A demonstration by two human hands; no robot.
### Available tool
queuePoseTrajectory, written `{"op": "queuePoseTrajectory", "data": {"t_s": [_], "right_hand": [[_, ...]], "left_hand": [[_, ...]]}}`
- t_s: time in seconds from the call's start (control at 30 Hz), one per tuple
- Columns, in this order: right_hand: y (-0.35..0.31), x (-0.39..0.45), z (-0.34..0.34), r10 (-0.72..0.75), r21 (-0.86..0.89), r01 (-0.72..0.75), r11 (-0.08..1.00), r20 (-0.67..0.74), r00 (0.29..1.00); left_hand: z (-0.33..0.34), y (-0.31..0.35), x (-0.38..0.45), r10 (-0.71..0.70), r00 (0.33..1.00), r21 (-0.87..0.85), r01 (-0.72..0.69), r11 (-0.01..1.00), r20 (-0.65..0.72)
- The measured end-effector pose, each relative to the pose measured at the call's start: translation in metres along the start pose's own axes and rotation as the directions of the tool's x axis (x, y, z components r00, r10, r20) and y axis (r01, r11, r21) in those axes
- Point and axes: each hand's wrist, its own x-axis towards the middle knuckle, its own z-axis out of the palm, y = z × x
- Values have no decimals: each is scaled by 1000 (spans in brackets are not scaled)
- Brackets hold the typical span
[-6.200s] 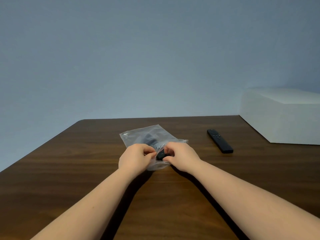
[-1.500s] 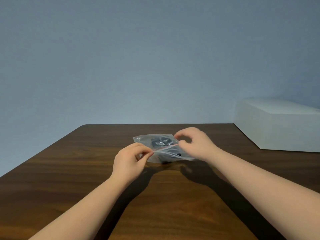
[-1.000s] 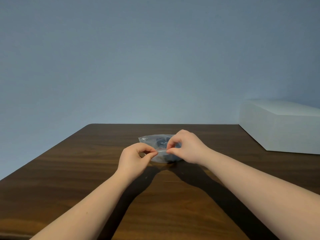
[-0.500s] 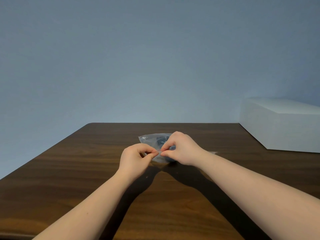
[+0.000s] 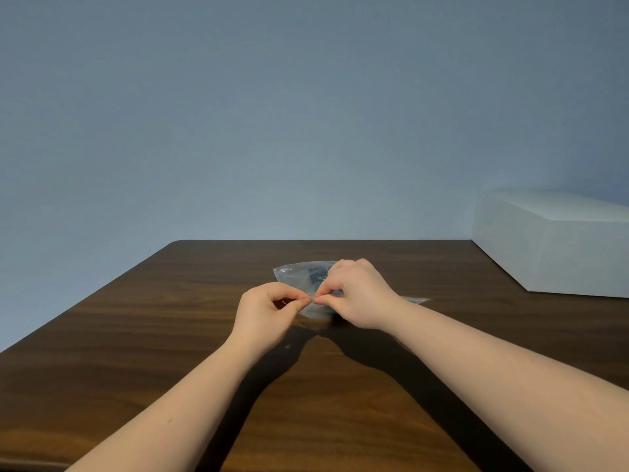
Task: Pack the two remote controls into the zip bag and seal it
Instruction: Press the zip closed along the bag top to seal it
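A clear zip bag (image 5: 299, 274) lies on the dark wooden table (image 5: 170, 335), mostly hidden behind my hands. A dark remote control (image 5: 318, 276) shows through the plastic; I cannot make out a second one. My left hand (image 5: 269, 310) pinches the bag's near edge between thumb and forefinger. My right hand (image 5: 357, 294) pinches the same edge right beside it, fingertips almost touching the left ones. A corner of the bag (image 5: 417, 300) pokes out to the right of my right wrist.
A white box (image 5: 558, 243) stands at the table's back right. A plain blue-grey wall (image 5: 306, 114) rises behind the table's far edge. The table's left edge runs diagonally toward me.
The remote that lay on the table to the right is gone from there. My right hand has slid left along the bag's edge until it meets my left hand's pinch.
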Motion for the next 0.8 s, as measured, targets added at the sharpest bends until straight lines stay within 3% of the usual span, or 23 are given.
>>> {"op": "queuePoseTrajectory", "data": {"t_s": [0.23, 0.37, 0.8], "right_hand": [[-2, 0, 1, -42, -29, 41, 999, -29, 999], [-3, -1, 1, -115, -141, 109, 984, -30, 993], [8, -7, 5, -186, -282, 172, 944, -21, 982]], "left_hand": [[-4, -1, 0, -43, 999, -46, 43, 998, -6], [-4, -1, 0, -56, 998, -55, 56, 997, 3], [-3, 7, 7, -37, 999, 63, 37, 997, -2]]}}
